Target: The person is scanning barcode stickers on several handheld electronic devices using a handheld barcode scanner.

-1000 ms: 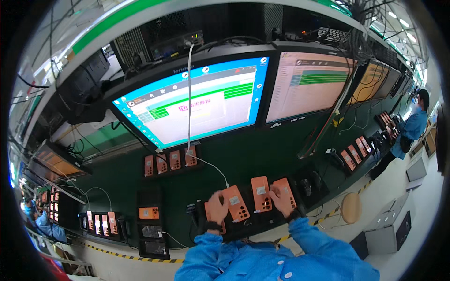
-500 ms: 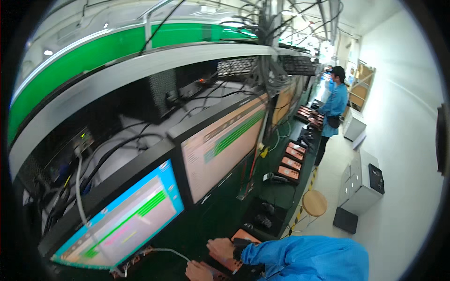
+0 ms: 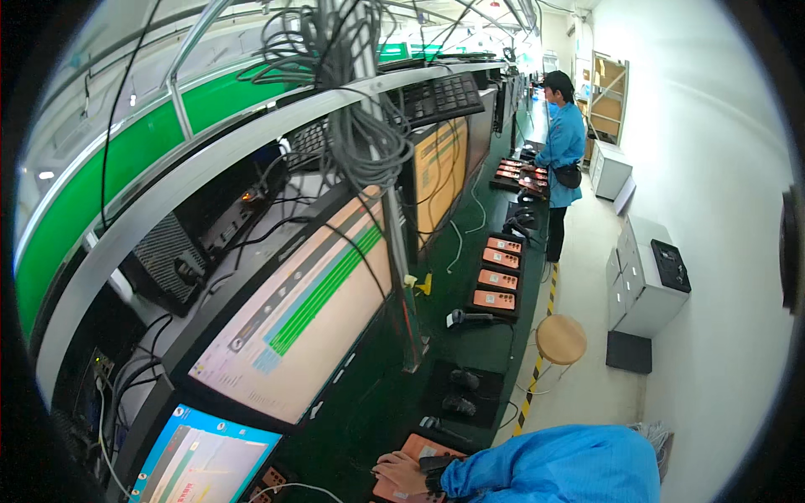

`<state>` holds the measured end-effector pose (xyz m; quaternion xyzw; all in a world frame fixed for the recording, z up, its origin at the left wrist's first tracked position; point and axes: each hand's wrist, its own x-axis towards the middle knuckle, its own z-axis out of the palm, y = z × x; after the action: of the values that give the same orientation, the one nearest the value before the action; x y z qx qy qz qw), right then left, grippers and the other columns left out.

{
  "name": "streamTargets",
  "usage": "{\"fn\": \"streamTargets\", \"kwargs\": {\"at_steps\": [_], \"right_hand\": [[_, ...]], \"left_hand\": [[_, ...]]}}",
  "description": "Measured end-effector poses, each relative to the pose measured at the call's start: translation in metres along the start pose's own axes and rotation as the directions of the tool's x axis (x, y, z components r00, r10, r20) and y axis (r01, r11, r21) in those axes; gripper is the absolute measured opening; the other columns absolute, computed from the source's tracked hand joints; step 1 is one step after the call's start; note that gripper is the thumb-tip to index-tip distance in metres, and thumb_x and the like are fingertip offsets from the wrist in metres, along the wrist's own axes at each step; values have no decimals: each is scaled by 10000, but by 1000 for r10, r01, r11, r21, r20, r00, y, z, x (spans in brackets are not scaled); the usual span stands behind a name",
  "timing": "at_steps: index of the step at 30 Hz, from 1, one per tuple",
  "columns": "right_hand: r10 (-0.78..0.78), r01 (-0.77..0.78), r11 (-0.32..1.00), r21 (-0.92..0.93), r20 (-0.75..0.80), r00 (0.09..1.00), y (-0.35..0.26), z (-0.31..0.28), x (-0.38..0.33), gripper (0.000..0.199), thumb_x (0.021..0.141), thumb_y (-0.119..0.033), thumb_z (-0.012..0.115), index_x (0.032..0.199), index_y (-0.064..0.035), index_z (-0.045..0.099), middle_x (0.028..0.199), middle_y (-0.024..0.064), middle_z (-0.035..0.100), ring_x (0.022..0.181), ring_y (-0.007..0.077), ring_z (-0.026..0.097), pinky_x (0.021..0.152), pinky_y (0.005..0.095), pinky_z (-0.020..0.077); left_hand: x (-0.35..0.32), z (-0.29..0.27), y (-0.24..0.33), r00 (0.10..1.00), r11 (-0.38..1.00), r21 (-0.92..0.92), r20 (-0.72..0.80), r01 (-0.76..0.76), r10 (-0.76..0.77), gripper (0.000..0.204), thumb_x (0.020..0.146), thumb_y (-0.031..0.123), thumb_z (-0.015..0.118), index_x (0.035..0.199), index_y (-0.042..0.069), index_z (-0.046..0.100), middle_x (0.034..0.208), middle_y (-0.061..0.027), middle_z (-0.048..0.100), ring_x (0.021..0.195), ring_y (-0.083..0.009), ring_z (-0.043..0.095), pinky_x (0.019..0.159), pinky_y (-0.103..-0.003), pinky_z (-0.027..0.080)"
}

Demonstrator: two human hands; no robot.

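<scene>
Where your bare right hand (image 3: 402,475) lies palm-down at bottom centre, a flat, orange, rectangular phone (image 3: 422,444) shows along its upper edge, partly covered; whether you're grasping it, I cannot tell. Your blue fabric sleeve (image 3: 558,465) spans lower right.

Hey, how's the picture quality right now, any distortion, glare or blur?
In the head view, the metal shelf edge bows with fisheye distortion and the picture's corners go black; in that same view, the far end of the room looks washed out, the white wall is brightly lit, and the right hand shows no heavy blur.
</scene>
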<state>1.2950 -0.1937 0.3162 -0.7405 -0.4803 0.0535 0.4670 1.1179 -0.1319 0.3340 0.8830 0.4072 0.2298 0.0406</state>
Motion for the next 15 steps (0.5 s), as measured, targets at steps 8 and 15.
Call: {"fn": "streamTargets", "kwargs": {"at_steps": [8,15], "right_hand": [[367,-297,908,-295,218,904,62,-101,-37,203,809,-197,530,945,-61,596,916,143,598,894,329,558,761,432,439],[362,-366,918,-156,-56,931,124,-136,-94,202,841,-159,517,915,-15,638,878,196,632,822,378,595,756,427,480]], "left_hand": [[-89,-22,-51,878,942,13,-366,335,-307,292,903,236,510,956,-43,576,935,-223,589,859,-368,575,728,-430,483],[-162,16,-98,669,683,46,-262,729,-696,550,876,296,578,1174,-125,388,1152,-286,441,1040,-406,446,941,-452,350]]}}
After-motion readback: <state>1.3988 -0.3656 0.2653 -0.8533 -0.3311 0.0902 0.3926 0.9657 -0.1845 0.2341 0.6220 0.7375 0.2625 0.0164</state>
